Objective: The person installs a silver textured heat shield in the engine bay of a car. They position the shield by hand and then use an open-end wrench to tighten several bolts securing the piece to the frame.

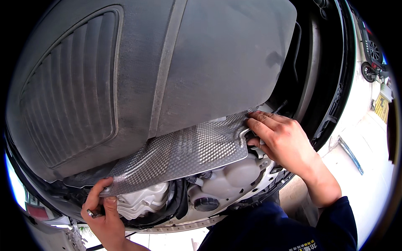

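A dimpled silver metal heat shield (188,154) slopes across the engine bay, its upper edge tucked under a large dark grey cover (222,58). My left hand (104,215) pinches the shield's near left corner between thumb and forefinger; a ring shows on one finger. At the far right end, my right hand (282,140) has its fingers on top of the shield and its thumb beneath, closed on that edge. Below the shield are a pale ribbed engine casing (144,201), black hoses (178,198) and a rounded pale housing (234,175).
A black round cap (206,203) sits low on the engine. The grey cover has a ribbed panel (71,88) at left. A dark body edge (341,83) curves along the right. Beyond it, a blue strip (351,155) lies on the pale floor, and wheels (368,72) stand farther off.
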Tool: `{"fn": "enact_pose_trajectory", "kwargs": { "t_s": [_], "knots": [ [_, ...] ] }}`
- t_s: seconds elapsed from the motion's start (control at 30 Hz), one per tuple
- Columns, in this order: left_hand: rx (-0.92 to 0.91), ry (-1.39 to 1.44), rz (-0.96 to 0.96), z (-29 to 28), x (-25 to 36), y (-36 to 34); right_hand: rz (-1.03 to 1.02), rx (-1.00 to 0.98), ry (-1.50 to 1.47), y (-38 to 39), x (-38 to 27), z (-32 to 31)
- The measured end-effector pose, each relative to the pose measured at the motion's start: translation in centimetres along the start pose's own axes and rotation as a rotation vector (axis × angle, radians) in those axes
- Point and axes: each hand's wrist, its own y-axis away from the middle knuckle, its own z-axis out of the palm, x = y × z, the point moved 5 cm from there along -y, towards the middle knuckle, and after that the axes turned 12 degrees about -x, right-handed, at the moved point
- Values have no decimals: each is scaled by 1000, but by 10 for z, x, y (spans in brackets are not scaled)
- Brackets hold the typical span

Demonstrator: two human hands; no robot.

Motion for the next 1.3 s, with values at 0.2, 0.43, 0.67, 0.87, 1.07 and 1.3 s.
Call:
{"fn": "enact_pose_trajectory", "kwargs": {
  "t_s": [0.2, 0.43, 0.67, 0.87, 1.07, 1.3],
  "knots": [
    [15, -21, 21, -4, -3, -4, -43, -22, -67, -5, 4, 4],
    [-22, 37, 7, -3, -2, -1, -42, 42, -63, -2, 9, 13],
    [-16, 64, -44, 0, 4, -1, -33, 73, -123, -3, 15, 10],
    [-33, 37, -56, -4, 0, -7, -42, 56, -194, -8, 11, 9],
    [-69, 34, -86, -3, -2, -7, -81, 28, -219, -9, 12, 12],
    [29, 132, -120, 9, -9, 2, -153, 32, -192, -17, 8, 16]
  ]
}}
